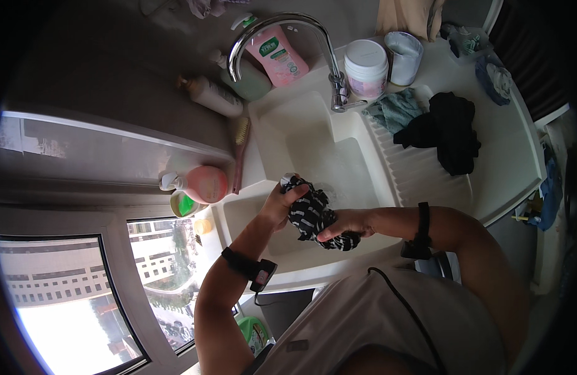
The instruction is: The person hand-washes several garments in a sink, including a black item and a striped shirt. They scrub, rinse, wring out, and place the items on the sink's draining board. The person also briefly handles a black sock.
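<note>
Both of my hands grip one bunched black cloth with white dashes (312, 213), held above the near part of a white sink (265, 161). My left hand (284, 204) is closed around its upper left end, thumb on top. My right hand (347, 225) clasps the lower right end, with folds bulging out below the fingers. Cloudy water (344, 173) lies in the basin beneath. A chrome faucet (335, 70) arches over the far side. On the ribbed washboard (410, 173) to the right rest a black garment (452, 131) and a grey-green cloth (396, 110).
A wooden-handled brush (240, 154) lies on the left ledge near a pink pump bottle (206, 184). More bottles, including a pink one (279, 56), stand behind the sink. A white lidded tub (366, 65) and an open container (403, 58) stand right of the faucet.
</note>
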Demonstrator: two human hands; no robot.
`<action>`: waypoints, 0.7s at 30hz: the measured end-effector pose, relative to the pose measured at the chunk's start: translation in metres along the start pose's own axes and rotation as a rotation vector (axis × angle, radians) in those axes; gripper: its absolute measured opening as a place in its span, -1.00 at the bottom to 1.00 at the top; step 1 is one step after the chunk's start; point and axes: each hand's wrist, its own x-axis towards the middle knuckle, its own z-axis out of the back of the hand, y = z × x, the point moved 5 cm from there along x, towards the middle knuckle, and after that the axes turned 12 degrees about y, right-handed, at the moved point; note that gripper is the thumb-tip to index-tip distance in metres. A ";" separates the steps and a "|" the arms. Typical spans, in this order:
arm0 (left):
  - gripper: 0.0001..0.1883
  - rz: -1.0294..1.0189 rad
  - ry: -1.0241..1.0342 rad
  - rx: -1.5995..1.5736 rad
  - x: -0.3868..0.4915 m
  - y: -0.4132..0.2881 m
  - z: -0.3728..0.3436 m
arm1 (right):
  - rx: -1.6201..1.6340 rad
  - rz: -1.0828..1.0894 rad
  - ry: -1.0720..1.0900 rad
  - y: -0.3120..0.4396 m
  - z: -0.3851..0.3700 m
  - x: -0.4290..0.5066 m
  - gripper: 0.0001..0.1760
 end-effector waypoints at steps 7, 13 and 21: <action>-0.36 0.041 -0.211 1.008 0.026 0.019 0.015 | -0.356 0.108 -0.261 -0.023 0.032 0.049 -0.53; -0.44 0.073 -0.392 1.214 0.049 0.038 0.019 | -0.598 0.047 -0.578 -0.040 0.064 0.057 -0.47; -0.42 0.185 -0.435 1.335 0.061 0.043 0.012 | -0.774 -0.092 -0.689 -0.052 0.087 0.068 -0.38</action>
